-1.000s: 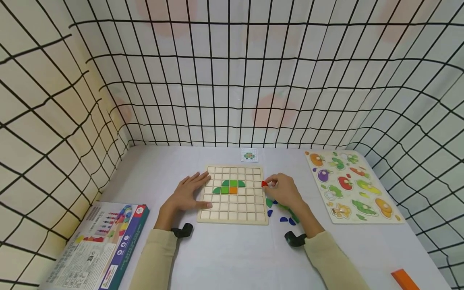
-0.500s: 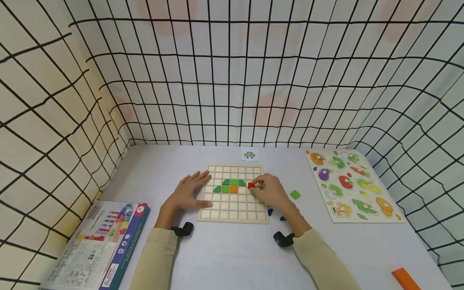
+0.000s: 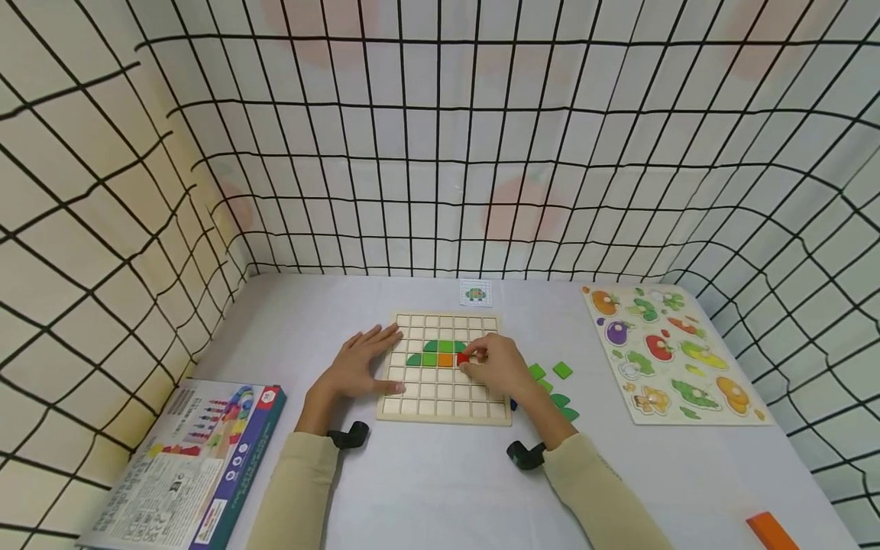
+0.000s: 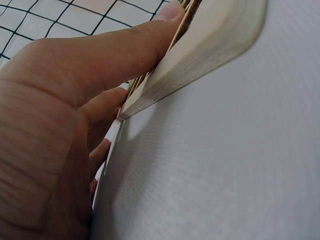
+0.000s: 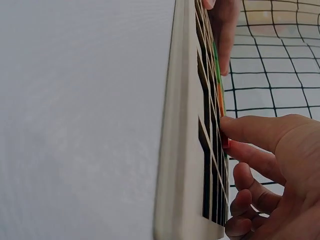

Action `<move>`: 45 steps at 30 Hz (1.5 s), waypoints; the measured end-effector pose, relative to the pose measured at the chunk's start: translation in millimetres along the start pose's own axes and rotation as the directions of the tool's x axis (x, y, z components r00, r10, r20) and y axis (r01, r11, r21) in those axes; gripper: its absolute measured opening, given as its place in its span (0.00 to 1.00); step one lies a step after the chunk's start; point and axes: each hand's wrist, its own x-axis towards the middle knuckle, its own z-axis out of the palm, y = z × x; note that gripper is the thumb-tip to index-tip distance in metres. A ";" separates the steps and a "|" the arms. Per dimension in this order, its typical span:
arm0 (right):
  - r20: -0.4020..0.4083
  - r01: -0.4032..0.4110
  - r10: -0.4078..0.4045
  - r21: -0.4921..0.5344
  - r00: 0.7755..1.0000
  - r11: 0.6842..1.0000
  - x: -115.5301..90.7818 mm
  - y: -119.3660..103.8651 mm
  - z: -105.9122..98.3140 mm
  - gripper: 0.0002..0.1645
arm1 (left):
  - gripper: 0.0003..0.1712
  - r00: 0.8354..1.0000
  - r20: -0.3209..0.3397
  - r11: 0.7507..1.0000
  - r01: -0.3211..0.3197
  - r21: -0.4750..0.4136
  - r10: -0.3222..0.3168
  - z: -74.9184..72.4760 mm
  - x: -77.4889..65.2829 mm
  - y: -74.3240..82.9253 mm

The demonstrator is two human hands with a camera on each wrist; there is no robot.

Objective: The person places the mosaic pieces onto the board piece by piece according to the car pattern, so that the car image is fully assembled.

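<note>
Black grid lines (image 3: 440, 110) are crossing the pale walls (image 3: 422, 180) behind a white table (image 3: 412, 489). On it, a wooden board (image 3: 440, 397) is lying flat, thin raised strips dividing it into cells. The person's left hand (image 3: 357, 368) is resting along its left edge, fingers spread, seemingly steadying it. The right hand (image 3: 499, 368) is pinching a small red piece (image 3: 462, 358) between thumb and forefinger, presumably because it offers little to grip. That piece is sitting just right of the flat orange square (image 3: 445, 360); whether it is fully seated cannot be told. Loose green pieces (image 3: 562, 370), square and curved-edged, are lying nearby, probably for easy reach.
</note>
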 end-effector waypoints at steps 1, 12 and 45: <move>0.003 -0.006 0.006 -0.003 1.000 1.000 0.1 -0.5 0.3 0.12 | 0.61 1.000 0.000 1.000 -0.001 -0.003 0.001 0.0 0.2 0.5; 0.007 -0.009 0.009 -0.002 1.000 1.000 0.0 -1.1 0.5 0.11 | 0.61 1.000 0.000 1.000 -0.002 0.017 0.002 1.3 2.4 1.3; -0.081 -0.051 0.043 -0.101 0.996 0.994 -20.4 30.2 -47.0 0.14 | 0.61 1.000 0.001 1.000 0.004 -0.005 -0.004 -0.7 -0.4 1.3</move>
